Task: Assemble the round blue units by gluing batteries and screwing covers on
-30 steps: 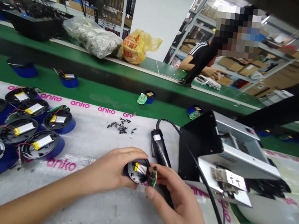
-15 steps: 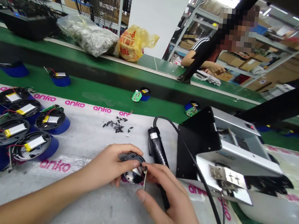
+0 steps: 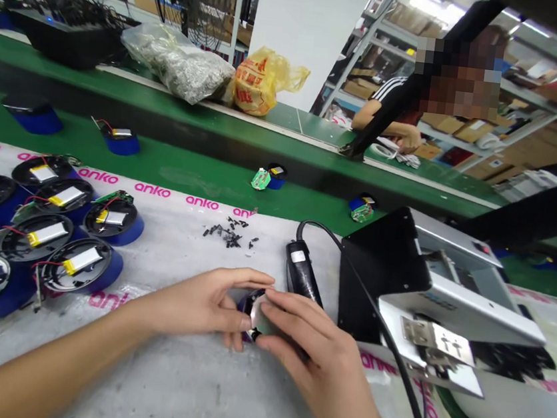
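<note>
My left hand (image 3: 202, 304) and my right hand (image 3: 312, 357) meet over a small round black housing (image 3: 254, 310) on the white foam sheet (image 3: 178, 251). Both hands are closed on it, fingers pinching its rim, and most of it is hidden beneath them. A black electric screwdriver (image 3: 301, 275) with its cable lies just behind my right hand. A small heap of black screws (image 3: 229, 235) sits further back.
Several open housings with silver batteries (image 3: 49, 233) lie at the left. A grey and black machine (image 3: 430, 293) stands at the right. On the green conveyor (image 3: 173, 163) are loose parts (image 3: 266, 179). Bags (image 3: 184, 67) sit on the far ledge, and another person (image 3: 393, 125) works behind.
My hands have closed in over the housing. The green circuit board held beside it a second ago is now out of sight under my fingers.
</note>
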### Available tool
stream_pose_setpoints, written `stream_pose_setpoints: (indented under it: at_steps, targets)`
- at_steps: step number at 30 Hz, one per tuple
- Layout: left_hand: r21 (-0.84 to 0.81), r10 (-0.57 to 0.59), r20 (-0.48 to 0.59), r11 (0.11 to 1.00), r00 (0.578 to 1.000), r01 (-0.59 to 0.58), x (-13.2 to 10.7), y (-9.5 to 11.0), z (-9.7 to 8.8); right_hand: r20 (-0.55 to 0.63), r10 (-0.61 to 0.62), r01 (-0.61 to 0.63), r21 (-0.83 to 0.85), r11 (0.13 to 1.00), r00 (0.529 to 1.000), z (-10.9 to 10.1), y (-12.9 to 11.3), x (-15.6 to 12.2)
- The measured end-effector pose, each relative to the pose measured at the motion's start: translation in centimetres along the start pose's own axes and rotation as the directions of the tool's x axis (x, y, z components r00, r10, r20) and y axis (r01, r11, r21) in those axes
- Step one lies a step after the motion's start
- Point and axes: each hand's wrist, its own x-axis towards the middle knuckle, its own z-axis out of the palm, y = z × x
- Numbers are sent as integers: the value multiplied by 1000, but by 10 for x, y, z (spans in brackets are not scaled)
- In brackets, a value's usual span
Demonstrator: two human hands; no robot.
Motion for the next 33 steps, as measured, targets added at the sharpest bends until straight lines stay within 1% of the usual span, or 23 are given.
stream_pose_setpoints:
  at_steps: [2, 4, 9, 13, 17, 21, 24, 28, 30, 33]
  targets:
    - [-44, -17, 89, 999, 996, 21, -1, -1, -8, -2, -33, 33, -19, 999, 999, 1, 1, -2]
    - [-54, -20, 106, 998, 994, 26, -1, -2, -11, 9, -56, 56, -38, 998, 998, 2, -1, -1]
    - [-52, -17, 19, 999, 1000, 18, 4, -3, -8, 22, -60, 62, -77, 995, 998, 2, -8, 3]
    - [-66, -19, -5, 998, 1000, 19, 5, -4, -5, 5, -56, 56, -99, 994, 998, 3, -10, 3]
    - [-54, -38, -39, 998, 999, 36, 3, -3, -4, 48, -30, 34, -90, 995, 998, 1, -12, 1]
    - [-52, -48, -31, 998, 998, 46, 3, -1, -4, 113, 27, -11, -139, 990, 993, 1, -17, -2]
    - [-46, -68, -54, 997, 996, 66, 2, 1, -2, 84, 58, -45, -148, 988, 995, 2, -16, -5]
    - [-62, -95, -91, 994, 991, 90, 1, -1, 5, 6, 182, -182, -8, 983, 983, 4, -12, -4]
    - [-83, -96, -107, 993, 990, 87, 2, -3, 9, 2, 229, -229, 43, 972, 973, 4, -10, -2]
    - [-100, -79, -138, 993, 987, 66, 2, -7, 14, 19, 260, -260, 74, 963, 965, 2, -11, 2]
